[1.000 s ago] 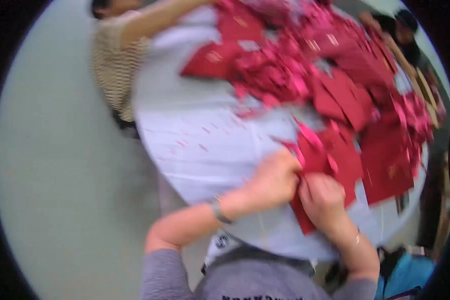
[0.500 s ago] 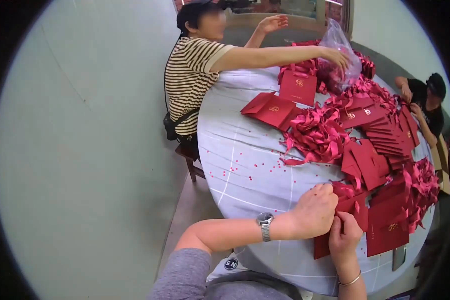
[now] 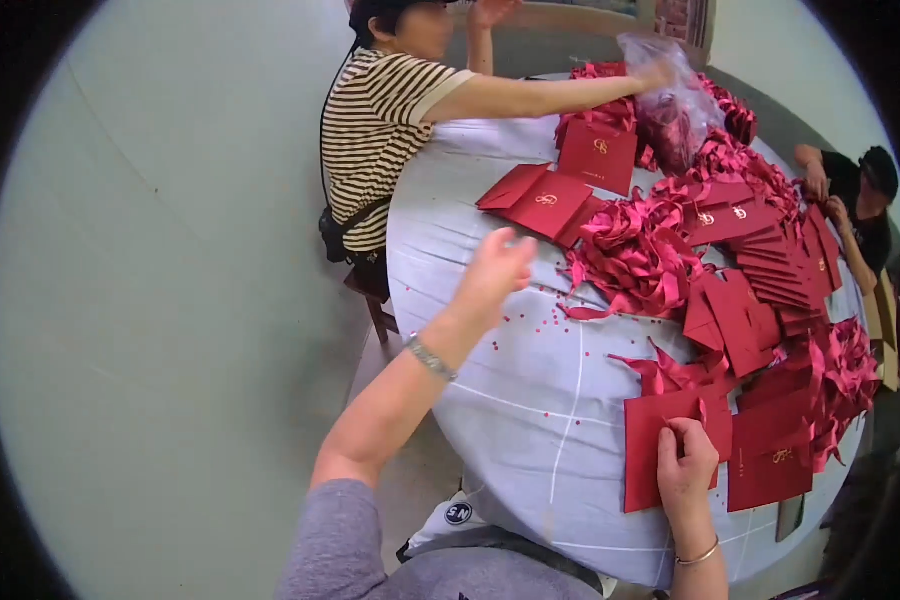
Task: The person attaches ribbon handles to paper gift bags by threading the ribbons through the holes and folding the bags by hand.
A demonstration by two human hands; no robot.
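Observation:
My left hand (image 3: 495,278), a metal watch on its wrist, is raised over the left part of the table. Its fingers are apart and hold nothing I can see. Just beyond it lie folded red paper bags (image 3: 542,203) with gold print. My right hand (image 3: 688,462), wearing a bangle, pinches a flat red paper bag (image 3: 644,465) near the table's front edge. Whether a ribbon end is between those fingertips is hidden. Loose red ribbon (image 3: 660,372) lies at the bag's upper edge. Another red bag (image 3: 765,470) lies to its right.
A round table with a pale cloth (image 3: 500,400) carries a heap of ribbons (image 3: 635,255), rows of red bags (image 3: 770,270) and scattered red dots. A co-worker in a striped shirt (image 3: 385,130) reaches into a clear plastic bag (image 3: 675,110). Another person in black (image 3: 865,205) sits at right.
My left hand has left the right hand and swung up and left over the table, fingers parted. My right hand stays at the red bag. The striped-shirt co-worker's hand has moved into the plastic bag.

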